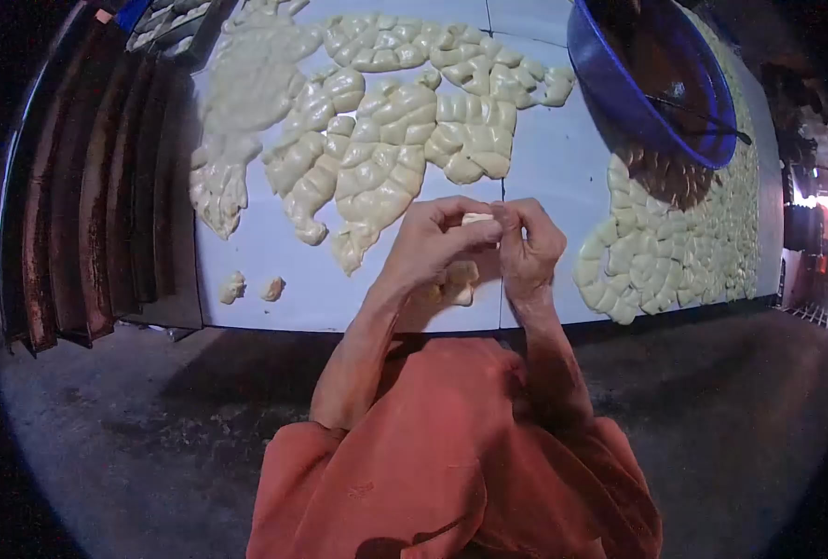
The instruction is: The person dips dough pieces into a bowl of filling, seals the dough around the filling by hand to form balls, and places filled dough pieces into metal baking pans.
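Note:
My left hand (430,244) and my right hand (532,244) meet over the white table, fingers bent and pinching. Between them shows a small piece of pale dough (476,218), mostly covered by the fingers. Just below my hands, another dough piece (461,283) rests on the table, partly hidden by my left wrist. Beyond my hands spread glossy, joined dough pieces (382,158). Two small dough lumps, one (232,287) and a second (272,289), lie apart near the front left edge.
A blue basin (610,79) holding brown liquid, with a dark stick across its rim, stands at the back right. More dough pieces (661,256) cover the table's right side. Rusty metal troughs (93,186) line the left. The white table (549,177) ends just before my body.

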### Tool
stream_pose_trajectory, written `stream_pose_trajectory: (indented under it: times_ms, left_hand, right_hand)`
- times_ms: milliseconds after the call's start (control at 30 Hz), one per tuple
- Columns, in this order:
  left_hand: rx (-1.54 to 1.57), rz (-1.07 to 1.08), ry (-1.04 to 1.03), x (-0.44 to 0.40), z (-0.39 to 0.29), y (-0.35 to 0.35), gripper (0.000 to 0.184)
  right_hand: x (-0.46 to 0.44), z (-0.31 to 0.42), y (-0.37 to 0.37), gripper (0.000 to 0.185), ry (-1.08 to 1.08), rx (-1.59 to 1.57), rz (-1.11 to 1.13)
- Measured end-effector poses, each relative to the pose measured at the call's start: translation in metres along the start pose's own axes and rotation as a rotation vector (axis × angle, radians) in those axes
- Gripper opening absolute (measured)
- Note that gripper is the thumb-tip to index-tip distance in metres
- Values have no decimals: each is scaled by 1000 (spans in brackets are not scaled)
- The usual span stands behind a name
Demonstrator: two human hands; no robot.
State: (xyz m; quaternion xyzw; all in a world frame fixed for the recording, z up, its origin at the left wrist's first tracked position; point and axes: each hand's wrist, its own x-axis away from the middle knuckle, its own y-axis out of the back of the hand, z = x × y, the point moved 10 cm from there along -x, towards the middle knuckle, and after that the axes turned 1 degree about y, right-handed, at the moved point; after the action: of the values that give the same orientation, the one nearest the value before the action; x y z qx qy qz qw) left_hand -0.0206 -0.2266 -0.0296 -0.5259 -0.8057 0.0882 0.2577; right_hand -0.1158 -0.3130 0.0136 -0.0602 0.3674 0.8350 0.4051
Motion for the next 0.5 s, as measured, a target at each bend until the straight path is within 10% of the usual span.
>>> stream_pose_trajectory:
  times_ms: [100, 233, 367, 500]
  left_hand:
    - [28, -141, 79, 5, 9, 15, 27]
    - [-178, -58, 30, 16, 15, 11, 40]
    - [-736, -110, -140, 40, -7, 9, 72]
    - [-1253, 140, -392, 52, -6, -16, 81]
  right_hand:
    - [-1, 16, 14, 25, -136, -234, 1]
    - [18, 42, 18, 26, 205, -83, 200]
    - [66, -42, 18, 23, -576, -507, 349]
    - [102, -62, 17, 27, -769, -557, 465]
